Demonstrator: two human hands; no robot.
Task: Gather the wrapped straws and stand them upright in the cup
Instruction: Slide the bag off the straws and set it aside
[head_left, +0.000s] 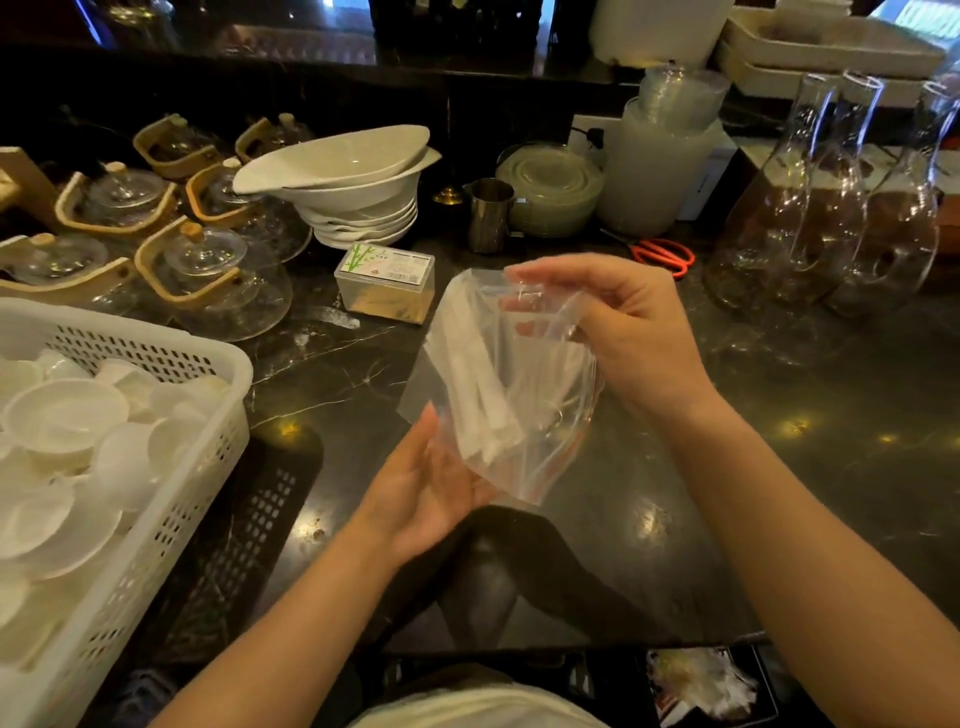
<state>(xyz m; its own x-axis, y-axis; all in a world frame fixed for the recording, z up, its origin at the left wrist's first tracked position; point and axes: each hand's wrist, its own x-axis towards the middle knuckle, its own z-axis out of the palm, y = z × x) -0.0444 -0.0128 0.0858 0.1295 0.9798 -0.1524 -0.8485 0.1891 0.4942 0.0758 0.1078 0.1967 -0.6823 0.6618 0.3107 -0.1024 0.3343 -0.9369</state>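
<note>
A clear plastic bag (540, 415) hangs above the dark marble counter, and several white paper-wrapped straws (480, 384) lie slanted inside it. My left hand (426, 488) cups the bag's bottom from underneath, palm up. My right hand (618, 322) pinches the bag's open top edge, fingers curled over the rim. A small steel cup (488, 215) with a handle stands on the counter behind the bag, apart from both hands.
A white perforated basket (171, 467) of small white dishes fills the left. Glass teapots (208, 265), stacked white bowls (353, 192), a small clear box (387, 283), red scissors (665, 254), glass carafes (831, 208) and stacked plastic lids (670, 150) crowd the back.
</note>
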